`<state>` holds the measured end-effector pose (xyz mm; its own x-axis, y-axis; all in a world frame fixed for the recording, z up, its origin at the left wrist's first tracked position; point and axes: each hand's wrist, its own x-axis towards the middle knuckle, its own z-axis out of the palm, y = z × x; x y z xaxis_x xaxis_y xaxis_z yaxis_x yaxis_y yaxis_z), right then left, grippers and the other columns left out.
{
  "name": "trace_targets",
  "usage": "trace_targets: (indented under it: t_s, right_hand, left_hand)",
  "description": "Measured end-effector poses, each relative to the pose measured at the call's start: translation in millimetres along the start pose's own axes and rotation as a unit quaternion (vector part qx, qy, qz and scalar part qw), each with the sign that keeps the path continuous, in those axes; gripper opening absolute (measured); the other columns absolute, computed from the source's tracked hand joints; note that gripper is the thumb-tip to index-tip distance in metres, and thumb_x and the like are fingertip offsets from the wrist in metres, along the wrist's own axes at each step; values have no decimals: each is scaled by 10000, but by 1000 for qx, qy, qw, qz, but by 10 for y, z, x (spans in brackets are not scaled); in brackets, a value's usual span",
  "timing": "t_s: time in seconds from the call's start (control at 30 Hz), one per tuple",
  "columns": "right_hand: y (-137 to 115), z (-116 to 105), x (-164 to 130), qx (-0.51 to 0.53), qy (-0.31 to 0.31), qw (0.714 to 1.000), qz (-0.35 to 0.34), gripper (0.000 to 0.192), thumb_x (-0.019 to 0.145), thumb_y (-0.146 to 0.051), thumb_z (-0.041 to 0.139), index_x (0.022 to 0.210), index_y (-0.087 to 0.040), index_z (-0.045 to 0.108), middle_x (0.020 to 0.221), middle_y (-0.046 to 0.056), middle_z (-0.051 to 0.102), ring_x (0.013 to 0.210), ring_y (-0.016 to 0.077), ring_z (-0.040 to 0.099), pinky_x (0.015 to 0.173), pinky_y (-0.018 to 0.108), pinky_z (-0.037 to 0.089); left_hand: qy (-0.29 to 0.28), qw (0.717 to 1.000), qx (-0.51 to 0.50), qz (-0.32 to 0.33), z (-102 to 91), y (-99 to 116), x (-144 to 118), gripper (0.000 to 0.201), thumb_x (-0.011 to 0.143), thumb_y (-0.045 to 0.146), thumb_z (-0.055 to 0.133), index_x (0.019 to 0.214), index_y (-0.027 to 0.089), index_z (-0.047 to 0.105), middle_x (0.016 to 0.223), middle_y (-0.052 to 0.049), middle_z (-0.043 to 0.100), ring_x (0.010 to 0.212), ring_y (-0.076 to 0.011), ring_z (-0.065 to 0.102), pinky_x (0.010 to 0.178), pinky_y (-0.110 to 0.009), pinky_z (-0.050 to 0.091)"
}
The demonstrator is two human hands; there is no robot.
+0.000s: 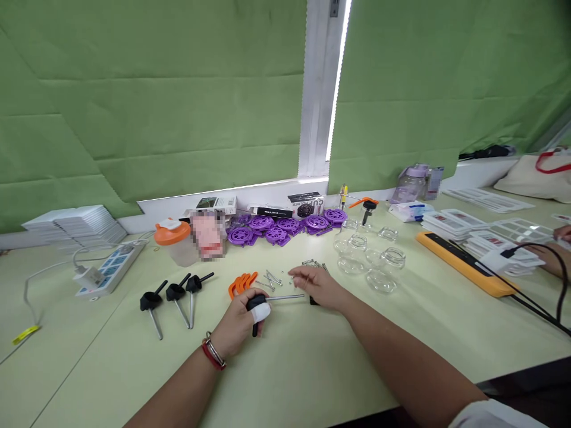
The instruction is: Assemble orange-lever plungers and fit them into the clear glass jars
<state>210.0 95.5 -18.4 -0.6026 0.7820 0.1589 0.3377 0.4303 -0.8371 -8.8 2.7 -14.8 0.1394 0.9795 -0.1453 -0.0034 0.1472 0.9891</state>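
Note:
My left hand, its thumb wrapped in white, is closed around a black plastic nozzle head. A metal tube points rightward from the head, towards my other hand. My right hand reaches over tiny parts on the table, thumb and fingertips slightly apart; I see nothing between them. Behind it lie small springs, and a dark piece shows partly below it. Silver screws and orange curved levers lie between and behind my hands.
Three black nozzle heads with tubes lie at left, near a power strip. Purple discs and an orange-lidded cup stand behind. Glass bottles and an orange power strip are at right, beyond them another person's arm.

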Motion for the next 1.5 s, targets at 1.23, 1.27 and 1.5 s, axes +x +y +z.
trace_targets:
  t_s: [1.23,1.27,1.5]
  right_hand:
    - [32,83,0,296,64,937,172,232,617,-315,705,746,-154,598,661,11,623,500,75,412,472,213,258]
    - [35,77,2,292,65,938,174,234,617,-318,706,748,-154,603,672,17,630,513,83,433,476,214,266]
    - [69,57,-2,262,62,946,182,238,604,-313,719,761,-157,630,671,19,637,592,130,520,512,235,317]
  left_hand:
    - [21,998,-37,-45,19,-28,31,245,787,430,571,802,196,498,647,-13,565,463,-133,485,434,-279,397]
    - [20,998,-34,-46,18,-27,31,248,785,434,571,807,197,501,648,-14,564,465,-134,483,437,-280,396]
    - [19,998,-20,-53,10,-37,34,265,774,453,574,825,199,519,657,-21,567,471,-138,477,451,-284,391]
